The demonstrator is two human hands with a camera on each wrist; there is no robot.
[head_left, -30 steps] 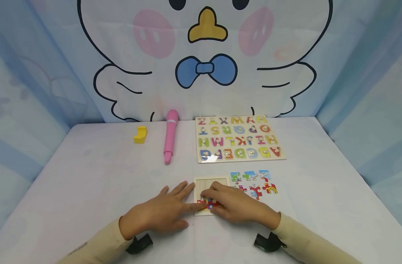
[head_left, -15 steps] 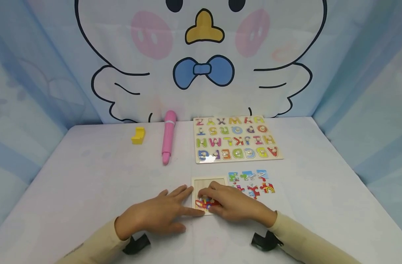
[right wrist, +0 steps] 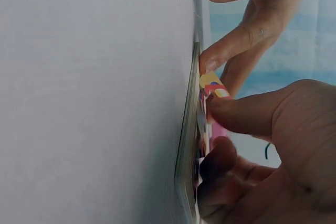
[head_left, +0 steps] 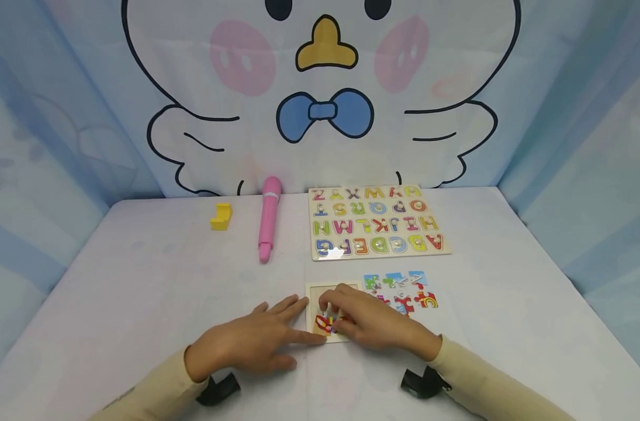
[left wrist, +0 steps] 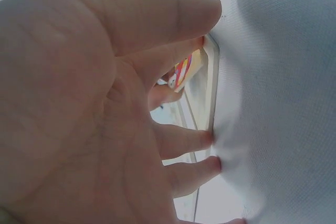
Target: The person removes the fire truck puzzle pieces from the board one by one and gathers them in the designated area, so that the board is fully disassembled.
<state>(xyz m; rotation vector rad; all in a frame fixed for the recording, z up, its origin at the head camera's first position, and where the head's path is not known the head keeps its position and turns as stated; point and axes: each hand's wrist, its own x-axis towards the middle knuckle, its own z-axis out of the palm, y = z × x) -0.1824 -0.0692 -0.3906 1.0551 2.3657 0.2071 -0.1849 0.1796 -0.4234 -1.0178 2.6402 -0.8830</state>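
A small wooden puzzle frame (head_left: 310, 318) lies flat in front of the person. The left hand (head_left: 251, 340) is spread beside it, index fingertip at its lower edge and other fingertips near its left side. Over the frame is the right hand (head_left: 369, 320), its thumb and curled fingers pinching a red and yellow puzzle piece (head_left: 324, 323). The right wrist view shows this puzzle piece (right wrist: 214, 84) tilted up from the frame (right wrist: 185, 166), under the thumb. In the left wrist view, it also stands at a slant. The right hand hides the frame's right part.
Several loose puzzle pieces (head_left: 404, 304) lie right of the frame. Behind them is an alphabet board (head_left: 369, 235) with knobbed letters. A pink marker-shaped stick (head_left: 269, 219) and a yellow block (head_left: 222, 217) lie further left. A printed curtain (head_left: 325, 158) closes off the table's back.
The puzzle piece, lying low in the frame's lower part a second ago, is now tilted and lifted at its left. The right fingers have drawn slightly up. The left index finger has slid to the lower edge.
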